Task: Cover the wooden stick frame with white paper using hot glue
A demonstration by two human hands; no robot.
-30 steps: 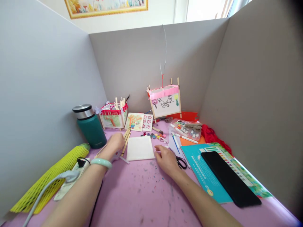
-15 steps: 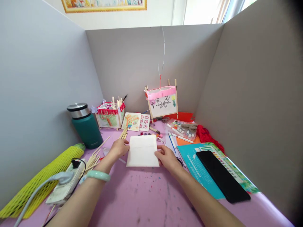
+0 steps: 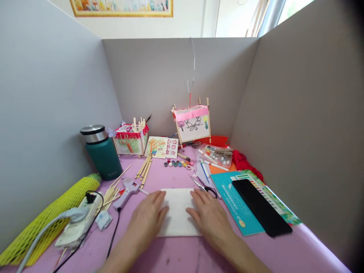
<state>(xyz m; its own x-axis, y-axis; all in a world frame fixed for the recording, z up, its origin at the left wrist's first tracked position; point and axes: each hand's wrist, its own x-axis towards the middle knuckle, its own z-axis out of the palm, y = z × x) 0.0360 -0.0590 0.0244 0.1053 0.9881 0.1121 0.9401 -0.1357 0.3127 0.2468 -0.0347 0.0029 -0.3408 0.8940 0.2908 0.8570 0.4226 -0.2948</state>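
A white, square, paper-like sheet point(image 3: 178, 214) lies on the purple table in front of me. My left hand point(image 3: 150, 212) rests on its left side, fingers stretched and thumb spread towards the middle. On the other side my right hand point(image 3: 210, 214) lies with its fingertips on the sheet's upper right part, thumb also apart. Both hands are open and cover the sheet's side edges. Close by my right fingers are scissors point(image 3: 209, 188) with dark handles. Beyond my left hand lies a lilac glue gun point(image 3: 126, 192) with a black cord.
Tied sticks point(image 3: 145, 170), small paint pots point(image 3: 178, 163) and two drawn cards point(image 3: 157, 147) lie farther back. A paper lantern point(image 3: 193, 129) hangs there. At left stand a green bottle point(image 3: 104, 157) and a power strip point(image 3: 72, 227). A phone point(image 3: 260, 206) lies on a blue book point(image 3: 227, 185) at right.
The white sheet has come down and towards me, and now lies on the table. My hands have gone from gripping its side edges to lying on it. The glue gun and scissors show more.
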